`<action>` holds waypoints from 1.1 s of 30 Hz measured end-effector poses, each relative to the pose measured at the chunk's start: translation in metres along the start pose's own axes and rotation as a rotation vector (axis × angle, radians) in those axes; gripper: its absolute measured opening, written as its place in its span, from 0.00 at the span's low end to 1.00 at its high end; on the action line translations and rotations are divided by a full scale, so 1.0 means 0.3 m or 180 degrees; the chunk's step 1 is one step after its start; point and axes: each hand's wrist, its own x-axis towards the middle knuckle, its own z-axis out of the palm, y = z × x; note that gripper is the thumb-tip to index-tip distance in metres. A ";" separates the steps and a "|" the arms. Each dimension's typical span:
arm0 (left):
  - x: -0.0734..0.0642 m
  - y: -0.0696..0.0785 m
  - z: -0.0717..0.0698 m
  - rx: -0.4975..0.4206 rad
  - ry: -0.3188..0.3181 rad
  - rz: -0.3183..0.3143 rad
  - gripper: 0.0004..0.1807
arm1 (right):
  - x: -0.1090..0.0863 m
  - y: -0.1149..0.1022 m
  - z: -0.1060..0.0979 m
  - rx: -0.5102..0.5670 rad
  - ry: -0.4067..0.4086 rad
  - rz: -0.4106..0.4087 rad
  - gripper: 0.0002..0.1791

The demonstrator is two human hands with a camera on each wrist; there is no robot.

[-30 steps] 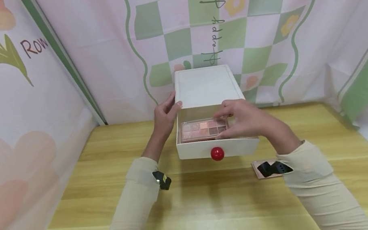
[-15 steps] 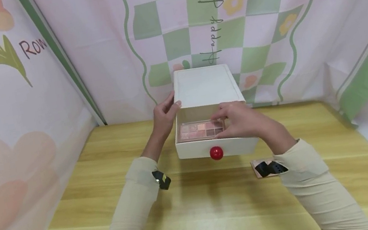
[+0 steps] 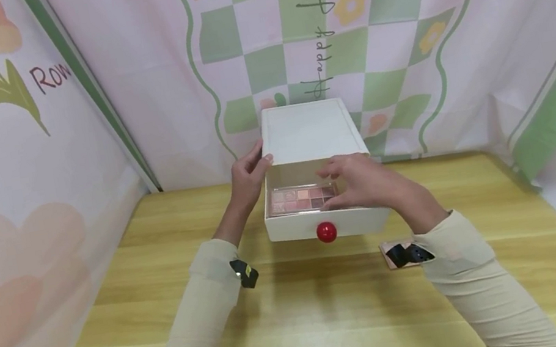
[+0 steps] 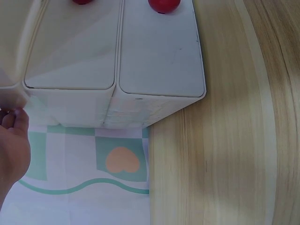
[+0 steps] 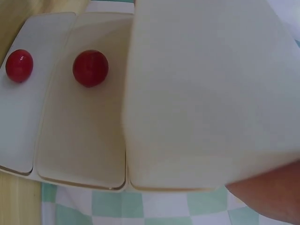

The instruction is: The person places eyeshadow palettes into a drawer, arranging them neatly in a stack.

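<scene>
A small white drawer cabinet (image 3: 311, 130) stands against the back curtain, its top drawer (image 3: 287, 227) pulled out by a red round knob (image 3: 326, 232). My left hand (image 3: 247, 180) holds the cabinet's left front corner, thumb at the top edge and fingers along the side. Inside the drawer lies an eyeshadow palette (image 3: 296, 199) with a clear cover and rows of pinkish and brown pans. Over its right end is my right hand (image 3: 369, 181), thumb and fingers spread apart; the forefinger is clear of the palette, the thumb close to its front edge.
Two closed lower drawers (image 5: 84, 126) with red knobs sit below the open one. A flat pink item (image 3: 392, 256) lies on the wooden table (image 3: 305, 330), partly behind the right wrist camera. Patterned curtains (image 3: 140, 86) enclose the table's back and sides.
The right hand has shifted slightly left, and its forefinger has lifted away from the palette, which has moved a little left in the drawer. The left hand keeps its place.
</scene>
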 end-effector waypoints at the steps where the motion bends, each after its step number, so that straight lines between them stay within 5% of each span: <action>1: 0.000 0.001 0.000 0.0010 0.0004 0.0008 0.31 | -0.004 0.003 -0.004 0.0047 0.0005 0.0011 0.36; 7: -0.003 0.007 0.001 0.0028 -0.0004 0.0016 0.30 | -0.039 0.023 -0.022 0.0335 0.0071 -0.0034 0.32; 14: 0.000 0.006 -0.001 -0.0104 -0.0034 0.0001 0.30 | -0.076 0.043 -0.032 0.0296 0.0326 -0.0305 0.22; 21: -0.001 0.009 0.002 -0.0066 -0.0012 -0.0007 0.30 | -0.124 0.067 -0.047 0.0378 0.0595 -0.0306 0.20; 33: 0.000 0.002 0.007 0.0000 0.0053 0.0024 0.31 | -0.206 0.135 -0.018 0.0469 0.1598 -0.0860 0.16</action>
